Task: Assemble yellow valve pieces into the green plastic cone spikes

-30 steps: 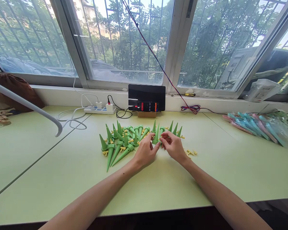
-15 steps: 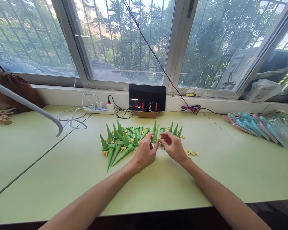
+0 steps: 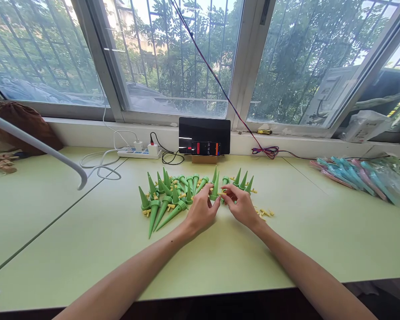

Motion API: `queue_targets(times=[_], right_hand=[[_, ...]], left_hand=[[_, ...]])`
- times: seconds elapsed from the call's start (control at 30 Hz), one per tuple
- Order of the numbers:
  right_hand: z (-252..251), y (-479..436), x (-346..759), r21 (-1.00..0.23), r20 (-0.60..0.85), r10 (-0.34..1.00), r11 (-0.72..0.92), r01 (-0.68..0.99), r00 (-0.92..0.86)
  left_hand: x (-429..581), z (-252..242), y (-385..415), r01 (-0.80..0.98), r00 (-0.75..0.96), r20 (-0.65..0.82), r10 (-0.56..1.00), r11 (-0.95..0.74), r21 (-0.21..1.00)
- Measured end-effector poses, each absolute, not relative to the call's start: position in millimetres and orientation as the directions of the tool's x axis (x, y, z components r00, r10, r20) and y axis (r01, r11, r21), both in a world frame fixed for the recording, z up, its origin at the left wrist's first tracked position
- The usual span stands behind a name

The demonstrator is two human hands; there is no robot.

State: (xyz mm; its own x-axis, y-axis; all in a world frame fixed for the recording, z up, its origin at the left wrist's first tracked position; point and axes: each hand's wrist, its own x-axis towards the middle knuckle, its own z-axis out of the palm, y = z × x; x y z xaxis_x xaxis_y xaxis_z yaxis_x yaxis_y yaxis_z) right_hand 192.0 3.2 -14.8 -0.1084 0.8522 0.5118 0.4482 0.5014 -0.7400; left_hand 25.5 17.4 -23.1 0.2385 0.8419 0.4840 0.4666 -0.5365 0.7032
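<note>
Fingers of the left hand are curving half-spread around an upright green spike; the right hand is pinching a small yellow peg, fingertips nearly together, just beside it. Other spikes are crowding the table nearby; a phone is standing behind.

Bare tabletop leaves passage right of the loose yellow pieces. Green spikes block the way left of the left hand, with a black screen beyond
</note>
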Motion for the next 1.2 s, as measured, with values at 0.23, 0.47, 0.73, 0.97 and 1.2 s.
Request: queue_targets(times=[0.23, 0.47, 0.73, 0.97, 1.2], right_hand=[[-16.2, 4.6, 192.3, -0.764, 0.489, 0.865, 0.485, 0.425, -0.110], [-19.2, 5.7, 191.8, -0.798, 0.447, 0.888, 0.449, 0.401, -0.105], [-21.6, 6.1, 193.5, -0.812, 0.412, 0.905, 0.418, 0.408, -0.108], [-21.7, 7.2, 193.4, -0.817, 0.408, 0.906, 0.416, 0.399, -0.111], [-22.1, 7.1, 193.3, -0.807, 0.416, 0.902, 0.426, 0.408, -0.118]], left_hand=[[25.1, -20.0, 15.2, 0.481, 0.255, 0.472, 0.844, -0.534, 0.695], [25.0, -19.8, 14.5, 0.482, 0.260, 0.484, 0.835, -0.547, 0.685], [24.8, -21.9, 15.9, 0.479, 0.271, 0.482, 0.833, -0.551, 0.683], [24.6, -22.6, 16.1, 0.486, 0.274, 0.479, 0.834, -0.550, 0.680], [24.6, -22.0, 15.4, 0.495, 0.279, 0.481, 0.831, -0.553, 0.670]])
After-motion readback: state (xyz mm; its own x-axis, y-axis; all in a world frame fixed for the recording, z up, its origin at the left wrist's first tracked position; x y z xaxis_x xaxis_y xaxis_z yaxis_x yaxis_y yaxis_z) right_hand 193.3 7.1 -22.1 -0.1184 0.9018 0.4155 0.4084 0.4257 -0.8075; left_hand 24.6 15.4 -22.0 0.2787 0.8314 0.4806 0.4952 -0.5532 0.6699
